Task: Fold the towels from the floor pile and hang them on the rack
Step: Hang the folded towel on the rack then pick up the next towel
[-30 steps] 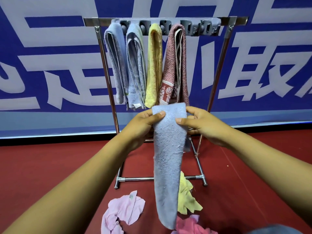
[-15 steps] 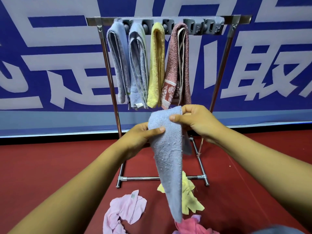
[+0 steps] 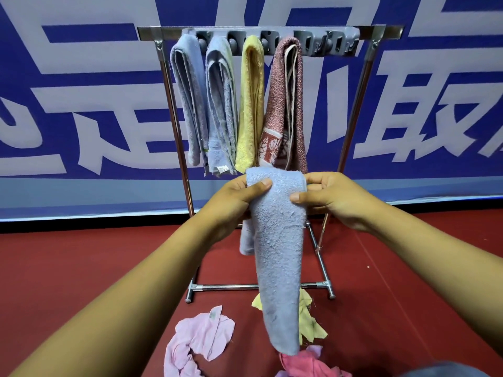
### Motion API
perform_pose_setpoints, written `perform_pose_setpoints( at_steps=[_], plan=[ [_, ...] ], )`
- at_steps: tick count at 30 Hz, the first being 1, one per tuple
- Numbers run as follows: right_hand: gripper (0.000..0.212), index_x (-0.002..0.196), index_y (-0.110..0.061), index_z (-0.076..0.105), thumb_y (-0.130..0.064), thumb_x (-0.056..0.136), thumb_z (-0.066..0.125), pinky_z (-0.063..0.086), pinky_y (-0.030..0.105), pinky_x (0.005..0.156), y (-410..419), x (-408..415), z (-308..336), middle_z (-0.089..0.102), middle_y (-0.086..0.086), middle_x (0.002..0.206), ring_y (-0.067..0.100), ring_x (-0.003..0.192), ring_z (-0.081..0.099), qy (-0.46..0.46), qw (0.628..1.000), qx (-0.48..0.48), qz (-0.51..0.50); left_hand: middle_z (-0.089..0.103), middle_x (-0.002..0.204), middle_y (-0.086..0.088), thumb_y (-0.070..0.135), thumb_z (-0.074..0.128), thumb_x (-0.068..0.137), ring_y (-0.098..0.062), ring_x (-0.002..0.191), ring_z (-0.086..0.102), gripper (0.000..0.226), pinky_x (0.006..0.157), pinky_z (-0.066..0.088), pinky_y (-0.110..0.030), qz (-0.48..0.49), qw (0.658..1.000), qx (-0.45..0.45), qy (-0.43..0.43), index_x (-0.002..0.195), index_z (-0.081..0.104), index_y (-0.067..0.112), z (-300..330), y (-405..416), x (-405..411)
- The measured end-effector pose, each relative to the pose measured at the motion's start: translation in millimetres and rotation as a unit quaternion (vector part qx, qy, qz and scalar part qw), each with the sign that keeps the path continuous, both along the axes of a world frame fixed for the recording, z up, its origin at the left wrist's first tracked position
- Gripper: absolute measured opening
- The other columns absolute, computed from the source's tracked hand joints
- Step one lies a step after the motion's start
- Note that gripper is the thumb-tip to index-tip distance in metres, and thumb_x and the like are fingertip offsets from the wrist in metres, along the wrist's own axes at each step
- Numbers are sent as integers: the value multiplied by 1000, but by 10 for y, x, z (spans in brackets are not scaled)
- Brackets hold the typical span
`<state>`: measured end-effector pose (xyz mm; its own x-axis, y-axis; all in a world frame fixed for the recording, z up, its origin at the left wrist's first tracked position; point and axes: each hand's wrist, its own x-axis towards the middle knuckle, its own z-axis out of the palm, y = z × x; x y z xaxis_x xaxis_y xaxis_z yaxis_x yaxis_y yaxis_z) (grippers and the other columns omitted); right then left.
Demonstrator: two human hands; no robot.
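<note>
Both hands hold a folded blue towel (image 3: 277, 240) up at the centre of the view, in front of the rack (image 3: 174, 110). The left hand (image 3: 234, 202) pinches its top left corner, thumb laid across the front face and the other fingers hidden behind the cloth. The right hand (image 3: 332, 200) pinches the top right edge, thumb on the front and curled fingers closed on the side of the fold. The towel hangs straight down toward 6 o'clock, narrowing to its lower end. At 12 o'clock four folded towels hang from the rack's top bar: a light blue towel (image 3: 187, 99), a grey-blue towel (image 3: 221, 104), a yellow towel (image 3: 251, 104) and a red patterned towel (image 3: 285, 104). On the red floor (image 3: 81, 268) at 6 o'clock lie a pink towel (image 3: 198, 338), a crumpled yellow cloth (image 3: 309, 319) and a darker pink cloth (image 3: 307, 363).
</note>
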<state>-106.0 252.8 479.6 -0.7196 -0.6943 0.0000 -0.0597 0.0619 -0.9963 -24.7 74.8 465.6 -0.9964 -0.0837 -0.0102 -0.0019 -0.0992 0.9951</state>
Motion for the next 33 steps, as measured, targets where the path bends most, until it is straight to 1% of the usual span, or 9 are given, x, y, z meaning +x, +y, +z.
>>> perform_pose_setpoints(
  at_steps=[3,6,10,13,17,20,23,29,33],
  plan=[
    [12,80,-12,67,0,81,68,54,21,67,-25,-10,3,72,1,70,9,64,65,27,999,21,-16,72,101,-5,19,50,98,-13,86,68,24,72,54,-22,10,1000,10,1,115,63,10,38,-32,6],
    [12,72,-13,66,-7,80,71,54,20,64,-70,-13,16,68,-3,64,7,59,61,44,998,32,-33,71,109,-10,20,50,98,-17,92,67,29,74,53,-24,12,1000,7,-2,121,61,7,77,-76,21],
    [14,77,-4,64,-15,81,71,50,23,64,-133,3,-5,58,-3,55,7,53,51,41,998,39,-33,69,113,-11,21,50,98,-17,94,66,30,72,54,-22,24,1000,16,-7,123,60,8,111,-119,36],
    [23,90,1,68,-21,84,68,41,28,67,-133,23,-23,54,14,79,23,73,44,28,998,52,0,72,104,-6,19,51,98,-13,87,68,24,69,54,-20,30,999,25,-4,116,62,10,132,-130,35],
    [16,94,1,69,-13,90,62,43,34,79,-100,25,-12,64,11,89,21,81,52,57,993,101,29,74,85,1,16,54,96,-6,71,68,15,58,51,-16,68,998,14,1,105,65,10,144,-141,25],
    [12,78,-5,67,-10,89,63,44,22,69,-129,41,16,62,3,71,11,66,53,61,996,62,0,73,92,-1,19,57,95,-7,74,69,21,60,52,-17,78,997,15,-6,111,65,9,145,-153,21],
    [11,80,-8,67,-10,90,62,45,15,60,-180,42,35,63,-5,62,1,53,53,47,998,33,-23,74,98,1,25,58,93,-9,82,70,24,69,55,-21,56,998,2,-16,114,64,15,124,-180,47],
    [11,79,-8,67,-9,89,62,46,12,55,-243,57,77,65,-5,62,1,51,56,36,999,0,-24,72,104,6,2,61,89,-6,91,69,36,72,54,-18,29,999,-14,0,119,57,21,26,-211,95],
    [12,76,-6,66,-9,88,65,48,12,57,-239,50,79,68,-4,63,1,54,60,49,998,-9,-25,71,107,4,-1,58,90,-5,91,69,37,72,54,-17,33,999,-15,10,123,56,18,27,-192,89]
  ],
)
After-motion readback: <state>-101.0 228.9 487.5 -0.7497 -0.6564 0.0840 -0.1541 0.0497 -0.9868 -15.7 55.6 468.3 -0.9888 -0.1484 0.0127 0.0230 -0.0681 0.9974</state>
